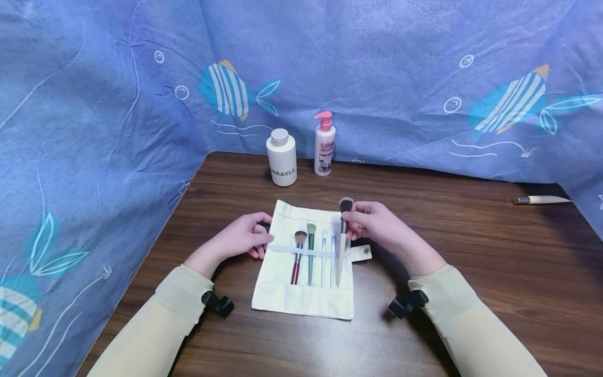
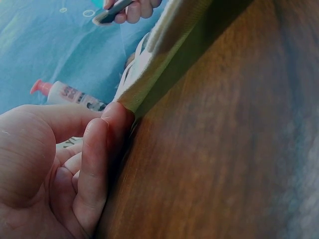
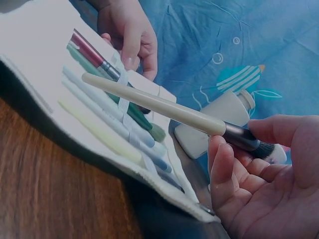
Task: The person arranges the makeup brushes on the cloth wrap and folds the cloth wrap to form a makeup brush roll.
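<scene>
A white fabric brush roll [image 1: 301, 303] lies unfolded on the table. Makeup brushes sit under its elastic band, among them a red-handled brush [image 1: 296, 269] and a green-handled brush [image 1: 311, 256]. At the roll's left edge, my left hand [image 1: 242, 235] pinches the fabric between thumb and finger, as the left wrist view shows. My right hand [image 1: 374, 222] holds a makeup brush [image 3: 169, 107] by its dark ferrule, bristles up. This brush has a cream handle, which slants over the right part of the roll, above the slotted brushes.
Behind the roll stand a white bottle [image 1: 282, 162] and a pump bottle [image 1: 325, 149] with a pink top. A slim pale-handled item [image 1: 542, 199] lies at the table's far right. The roll's snap strap [image 1: 361, 253] sticks out to the right. A blue fish-print cloth [image 1: 377, 78] hangs behind.
</scene>
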Motion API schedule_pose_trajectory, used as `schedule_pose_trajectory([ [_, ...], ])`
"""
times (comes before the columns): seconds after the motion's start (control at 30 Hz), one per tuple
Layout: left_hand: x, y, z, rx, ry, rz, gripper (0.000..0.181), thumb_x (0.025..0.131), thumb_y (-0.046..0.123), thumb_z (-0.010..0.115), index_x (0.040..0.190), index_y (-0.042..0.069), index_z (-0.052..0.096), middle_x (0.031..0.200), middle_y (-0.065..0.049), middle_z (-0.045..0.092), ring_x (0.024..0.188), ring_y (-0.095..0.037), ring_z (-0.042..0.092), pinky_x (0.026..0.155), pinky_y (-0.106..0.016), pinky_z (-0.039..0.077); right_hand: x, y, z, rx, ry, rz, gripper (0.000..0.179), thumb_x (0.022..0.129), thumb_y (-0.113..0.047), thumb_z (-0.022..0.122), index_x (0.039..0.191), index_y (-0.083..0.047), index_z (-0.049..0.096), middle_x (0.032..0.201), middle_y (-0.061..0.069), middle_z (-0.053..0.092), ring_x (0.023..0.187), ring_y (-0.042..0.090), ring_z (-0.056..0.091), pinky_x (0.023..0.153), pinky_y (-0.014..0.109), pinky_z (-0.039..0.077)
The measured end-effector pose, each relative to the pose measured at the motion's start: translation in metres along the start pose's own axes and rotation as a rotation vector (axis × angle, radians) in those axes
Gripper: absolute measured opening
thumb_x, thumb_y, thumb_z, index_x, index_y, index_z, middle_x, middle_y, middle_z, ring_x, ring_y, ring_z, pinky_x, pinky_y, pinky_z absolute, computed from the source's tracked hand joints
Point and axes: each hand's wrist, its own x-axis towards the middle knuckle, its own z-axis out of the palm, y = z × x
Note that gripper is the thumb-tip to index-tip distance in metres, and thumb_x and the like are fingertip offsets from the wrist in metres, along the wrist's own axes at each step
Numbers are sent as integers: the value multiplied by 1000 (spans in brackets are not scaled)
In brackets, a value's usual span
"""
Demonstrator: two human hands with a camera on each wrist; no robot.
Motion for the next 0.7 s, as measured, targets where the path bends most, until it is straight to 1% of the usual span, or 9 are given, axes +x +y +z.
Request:
schedule_pose_trajectory([
  [0.27,1,0,0,3,-1,2,41,98,9,67,134,0,50,75,-8,69,60,-21,69,54,-31,59,2,-1,2,1,-19,-22,13,103,-9,56,97,2,55,72,4,53,72,19,66,69,28,58],
  [0.7,0,0,0,4,0,3,41,98,9,67,134,0,50,75,-9,69,60,-21,69,54,-31,59,8,-1,8,23,-7,-4,11,102,-8,56,100,3,55,73,3,54,70,17,65,67,26,57],
])
